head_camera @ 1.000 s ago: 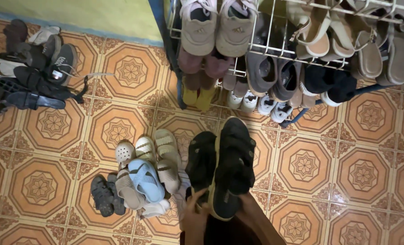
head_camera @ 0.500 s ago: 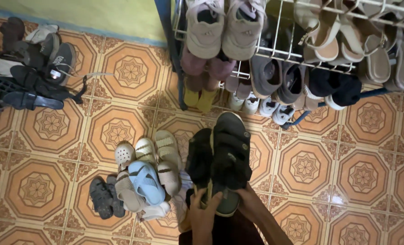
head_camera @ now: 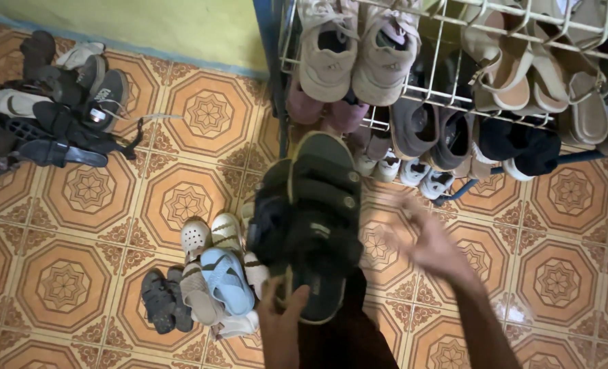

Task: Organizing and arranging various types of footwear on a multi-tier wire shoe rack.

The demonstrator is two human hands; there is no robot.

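Patterned orange tile floor (head_camera: 85, 188), left hand (head_camera: 281, 316) fingers clamped on black sandals (head_camera: 311, 219), right hand (head_camera: 430, 242) fingers apart.

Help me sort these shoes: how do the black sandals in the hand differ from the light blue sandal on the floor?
The black sandals are dark, bulky and lifted by the left hand; the light blue sandal is pale, smaller and lies on a floor heap. The black ones are a pair; only one blue one is plain to see. Both are open and strapped.

Open tiled floor (head_camera: 557, 273) right of the hands; small shoe heap (head_camera: 208, 280) blocks left, loaded wire rack (head_camera: 454, 75) blocks ahead.
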